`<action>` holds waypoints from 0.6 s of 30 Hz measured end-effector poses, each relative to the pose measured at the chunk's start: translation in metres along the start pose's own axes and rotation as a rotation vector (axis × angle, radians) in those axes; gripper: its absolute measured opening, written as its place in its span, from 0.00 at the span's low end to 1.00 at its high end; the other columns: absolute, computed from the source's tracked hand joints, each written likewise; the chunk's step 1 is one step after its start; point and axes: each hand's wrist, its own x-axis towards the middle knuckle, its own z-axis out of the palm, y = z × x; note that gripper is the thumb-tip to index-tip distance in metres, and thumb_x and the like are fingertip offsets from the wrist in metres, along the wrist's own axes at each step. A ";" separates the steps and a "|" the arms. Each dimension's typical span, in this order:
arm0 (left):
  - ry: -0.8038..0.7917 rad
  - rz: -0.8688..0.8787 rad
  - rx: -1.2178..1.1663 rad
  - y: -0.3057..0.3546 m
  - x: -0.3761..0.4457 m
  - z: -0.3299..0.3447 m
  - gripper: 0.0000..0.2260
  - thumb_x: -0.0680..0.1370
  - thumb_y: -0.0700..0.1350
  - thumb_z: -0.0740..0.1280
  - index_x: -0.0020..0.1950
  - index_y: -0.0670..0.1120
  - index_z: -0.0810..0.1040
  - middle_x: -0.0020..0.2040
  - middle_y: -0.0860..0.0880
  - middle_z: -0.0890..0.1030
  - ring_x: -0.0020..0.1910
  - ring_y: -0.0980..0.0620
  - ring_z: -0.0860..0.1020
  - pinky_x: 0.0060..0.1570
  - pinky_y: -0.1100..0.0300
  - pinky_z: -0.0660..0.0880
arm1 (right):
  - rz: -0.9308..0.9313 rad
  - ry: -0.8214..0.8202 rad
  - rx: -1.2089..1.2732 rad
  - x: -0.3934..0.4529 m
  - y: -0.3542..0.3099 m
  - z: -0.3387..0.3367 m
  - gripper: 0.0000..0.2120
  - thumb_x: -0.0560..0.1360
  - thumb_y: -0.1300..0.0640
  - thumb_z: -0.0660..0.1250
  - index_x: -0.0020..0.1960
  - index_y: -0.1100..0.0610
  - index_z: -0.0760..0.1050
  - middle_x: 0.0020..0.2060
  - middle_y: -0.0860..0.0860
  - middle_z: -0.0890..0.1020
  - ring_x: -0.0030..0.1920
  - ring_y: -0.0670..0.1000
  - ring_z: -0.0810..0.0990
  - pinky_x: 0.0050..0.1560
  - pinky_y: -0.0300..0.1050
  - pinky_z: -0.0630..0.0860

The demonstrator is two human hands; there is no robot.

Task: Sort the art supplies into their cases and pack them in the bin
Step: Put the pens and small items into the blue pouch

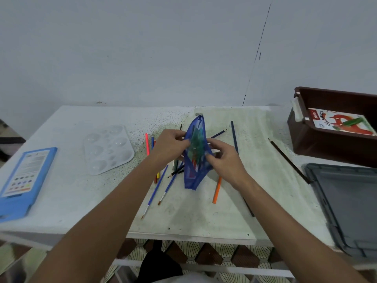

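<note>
A person's two bare arms reach forward over a white table (71, 201); both hands meet at a blue mesh pouch (194, 160) at the table's centre. The left hand (170, 146) pinches the pouch's left edge, fingers closed on the mesh; the right hand (221, 156) grips the right edge the same way, so the mouth is spread between them (greenish items show through the mesh, too blurred to name). Loose pencils and brushes lie around and under the pouch: a pink pencil (147, 144) just left, two blue brushes (161, 186) toward the near edge, an orange pencil (217, 189) to the right, a dark pencil (289, 161) farther right. A clear palette (108, 149) and a blue case (24, 180) sit well to the left. At far right a brown bin (326, 144) holds a pastel box (340, 121); a grey lid (346, 203) lies just in front of it. The step in hand looks like opening the pouch for filling; it would go best with one hand keeping the mouth wide while the other gathers the pencils, tips aligned, and slides them in lengthwise.
</note>
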 end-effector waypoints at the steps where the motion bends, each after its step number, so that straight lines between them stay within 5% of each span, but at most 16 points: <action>1: 0.000 -0.013 0.043 -0.006 -0.003 -0.004 0.06 0.76 0.39 0.67 0.51 0.47 0.79 0.42 0.47 0.84 0.37 0.48 0.84 0.35 0.55 0.82 | 0.017 -0.020 0.002 -0.001 0.002 0.006 0.19 0.75 0.63 0.67 0.65 0.55 0.76 0.52 0.51 0.81 0.41 0.54 0.84 0.42 0.51 0.83; 8: -0.076 -0.150 0.133 -0.031 -0.007 -0.021 0.10 0.74 0.41 0.71 0.53 0.46 0.74 0.44 0.47 0.82 0.37 0.49 0.83 0.31 0.60 0.80 | 0.110 -0.047 0.094 -0.011 0.000 0.035 0.16 0.76 0.62 0.66 0.64 0.57 0.76 0.53 0.52 0.82 0.48 0.57 0.83 0.50 0.55 0.81; 13: -0.215 -0.149 0.152 -0.031 -0.010 -0.044 0.13 0.73 0.43 0.73 0.56 0.45 0.75 0.43 0.44 0.83 0.38 0.48 0.82 0.34 0.57 0.81 | 0.120 -0.074 0.118 -0.017 -0.007 0.043 0.11 0.77 0.60 0.66 0.59 0.55 0.79 0.45 0.53 0.85 0.45 0.60 0.83 0.45 0.57 0.82; 18: -0.374 -0.227 0.095 -0.039 0.003 -0.072 0.15 0.74 0.54 0.72 0.53 0.44 0.81 0.45 0.46 0.82 0.41 0.51 0.81 0.39 0.59 0.79 | 0.171 -0.057 0.140 -0.012 -0.012 0.037 0.11 0.80 0.52 0.62 0.55 0.55 0.80 0.48 0.58 0.82 0.41 0.52 0.82 0.43 0.50 0.82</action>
